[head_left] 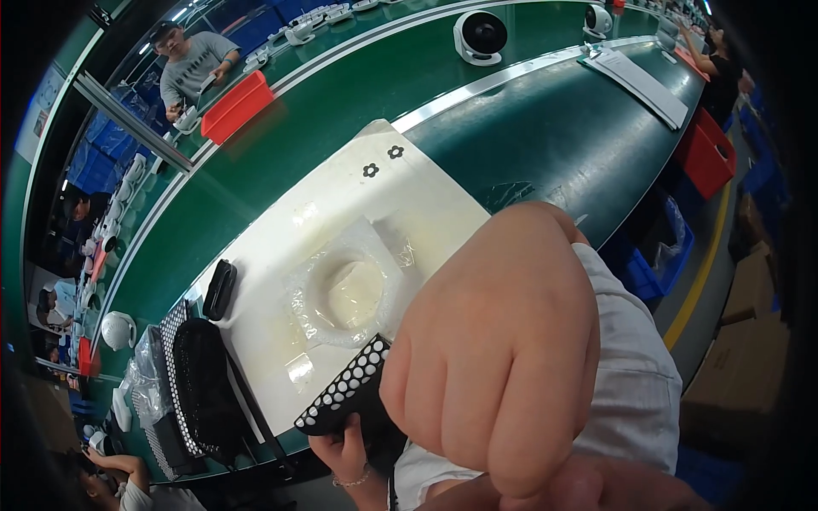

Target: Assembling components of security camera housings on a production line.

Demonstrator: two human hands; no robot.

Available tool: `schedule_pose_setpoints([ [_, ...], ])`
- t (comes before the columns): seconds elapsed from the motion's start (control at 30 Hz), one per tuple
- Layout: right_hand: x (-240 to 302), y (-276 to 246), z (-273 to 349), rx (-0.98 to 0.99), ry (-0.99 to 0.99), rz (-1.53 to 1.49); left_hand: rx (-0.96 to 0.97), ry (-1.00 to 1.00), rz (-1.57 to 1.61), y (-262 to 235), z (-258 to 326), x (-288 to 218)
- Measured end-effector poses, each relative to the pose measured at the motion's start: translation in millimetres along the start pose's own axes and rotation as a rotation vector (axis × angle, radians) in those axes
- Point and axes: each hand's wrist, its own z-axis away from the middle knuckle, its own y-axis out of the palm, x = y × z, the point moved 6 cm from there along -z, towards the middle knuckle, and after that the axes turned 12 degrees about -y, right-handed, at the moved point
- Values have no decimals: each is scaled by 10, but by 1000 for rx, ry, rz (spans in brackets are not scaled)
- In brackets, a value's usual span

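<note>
Low in the view, my left hand, with a bracelet at its wrist, grips a black article with white dots; I cannot tell whether it is a pouch or a case. My right hand looms very close, its fingers curled in. Whatever it may hold is hidden, and it covers part of the dotted article. Beyond the hands, a white foam packing piece with a round hollow, wrapped in clear film, lies on a white board.
A small black object lies on the board's left edge, beside a black bag and clear plastic wrapping. Papers, a white round-faced device and a red bin sit farther off. Co-workers line the green conveyor.
</note>
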Motion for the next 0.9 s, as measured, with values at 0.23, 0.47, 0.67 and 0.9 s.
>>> schedule_pose_setpoints([
  [0.23, 69, 25, -13, -52, -34, 24, 44, 19, 19, 55, -21, 0],
  [0.47, 42, 48, -19, 5, 4, 5, 49, -20, 16, 27, -11, 3],
  [0.67, 32, 42, -25, 1, 11, 25, 24, 66, -12, 42, -28, -35],
  [0.9, 49, 40, -45, -87, -39, 2, 10, 62, 24, 73, -46, -86],
])
